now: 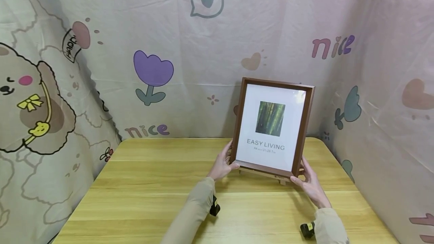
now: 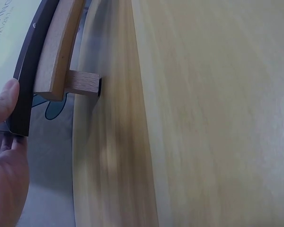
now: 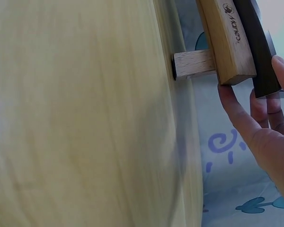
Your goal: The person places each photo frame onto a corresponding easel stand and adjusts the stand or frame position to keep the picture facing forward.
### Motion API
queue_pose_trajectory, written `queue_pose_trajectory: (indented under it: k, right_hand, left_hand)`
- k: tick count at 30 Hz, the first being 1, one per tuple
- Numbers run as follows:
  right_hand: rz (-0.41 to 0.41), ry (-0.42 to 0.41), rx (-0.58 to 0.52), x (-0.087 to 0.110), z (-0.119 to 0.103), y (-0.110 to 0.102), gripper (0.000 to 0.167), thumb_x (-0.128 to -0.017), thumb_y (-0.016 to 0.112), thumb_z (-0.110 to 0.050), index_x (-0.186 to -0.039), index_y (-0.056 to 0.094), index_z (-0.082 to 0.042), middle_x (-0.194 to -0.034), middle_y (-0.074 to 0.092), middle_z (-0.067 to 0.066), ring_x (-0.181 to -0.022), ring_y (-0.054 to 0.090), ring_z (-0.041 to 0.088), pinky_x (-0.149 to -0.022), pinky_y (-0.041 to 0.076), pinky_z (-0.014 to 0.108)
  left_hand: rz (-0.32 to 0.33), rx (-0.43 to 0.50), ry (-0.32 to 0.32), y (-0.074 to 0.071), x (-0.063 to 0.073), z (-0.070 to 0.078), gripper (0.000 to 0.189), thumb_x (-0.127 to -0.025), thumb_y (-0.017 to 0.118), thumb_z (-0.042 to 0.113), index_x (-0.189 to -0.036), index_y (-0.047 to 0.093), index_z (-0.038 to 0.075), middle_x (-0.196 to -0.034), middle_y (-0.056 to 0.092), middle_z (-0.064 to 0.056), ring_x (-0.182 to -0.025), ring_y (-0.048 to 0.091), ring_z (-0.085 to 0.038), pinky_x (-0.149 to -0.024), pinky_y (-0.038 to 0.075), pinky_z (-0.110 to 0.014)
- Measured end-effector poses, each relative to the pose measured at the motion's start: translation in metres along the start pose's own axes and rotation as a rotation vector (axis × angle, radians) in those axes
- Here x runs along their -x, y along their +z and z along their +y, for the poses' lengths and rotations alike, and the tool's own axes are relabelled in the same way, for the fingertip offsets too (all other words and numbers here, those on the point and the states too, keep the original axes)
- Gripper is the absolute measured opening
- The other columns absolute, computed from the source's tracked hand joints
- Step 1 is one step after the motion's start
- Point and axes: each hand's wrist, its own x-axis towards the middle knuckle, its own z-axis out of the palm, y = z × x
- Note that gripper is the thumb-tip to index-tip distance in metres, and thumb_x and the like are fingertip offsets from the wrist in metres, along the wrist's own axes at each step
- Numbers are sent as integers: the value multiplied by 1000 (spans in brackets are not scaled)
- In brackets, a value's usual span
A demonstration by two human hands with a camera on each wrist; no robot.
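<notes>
A brown picture frame (image 1: 271, 123) with a white "EASY LIVING" insert and a small green forest picture leans back slightly, facing me. It rests on a small wooden easel (image 1: 283, 182), whose ledge and short feet show beneath it. My left hand (image 1: 222, 165) grips the lower left corner, thumb on the front and fingers behind. At the lower right corner my right hand (image 1: 310, 185) holds the frame likewise. In the right wrist view, one fingertip touches the end of the easel's ledge (image 3: 229, 42). Most of the easel is hidden behind the frame.
The light wood table (image 1: 152, 191) has its back edge just behind the easel. Around it hang printed cloth sheets (image 1: 203, 40) with flowers, hearts and a bear. A small black wrist camera (image 1: 215, 206) sits beside each sleeve.
</notes>
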Motion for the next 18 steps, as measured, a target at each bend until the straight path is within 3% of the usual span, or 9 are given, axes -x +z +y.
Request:
queue_pose_trajectory:
  k: [5, 12, 15, 18]
  right_hand:
    - [5, 23, 14, 0, 0, -1, 93, -91, 66, 5, -163, 7, -9, -117, 55, -19, -91, 57, 1, -75, 56, 15]
    - [-39, 108, 32, -2, -2, -1, 78, -96, 62, 1, -159, 17, 1, -136, 46, 26, -102, 53, -7, -84, 49, 11]
    - [-50, 180, 40, -3, -3, 0, 76, -97, 62, -3, -159, 19, -1, -139, 44, 29, -105, 54, 0, -85, 49, 11]
    - [-30, 225, 77, -4, -5, 2, 76, -95, 67, -7, -158, 23, -2, -140, 46, 30, -112, 59, 18, -84, 50, 13]
  left_hand:
    - [14, 21, -15, 2, -2, -3, 92, -84, 74, -6, -159, 23, 6, -156, 40, -25, -143, 42, -45, -121, 35, -54]
    - [20, 37, -30, 4, -4, -8, 85, -84, 75, -3, -155, 27, -6, -152, 43, -31, -143, 42, -46, -122, 33, -55]
    - [13, 43, -49, 4, -5, -10, 81, -86, 74, -2, -153, 29, -8, -151, 44, -31, -143, 41, -45, -123, 33, -53]
    - [8, 30, -56, 5, -5, -12, 81, -87, 74, 0, -154, 28, -7, -151, 44, -31, -142, 42, -46, -122, 34, -54]
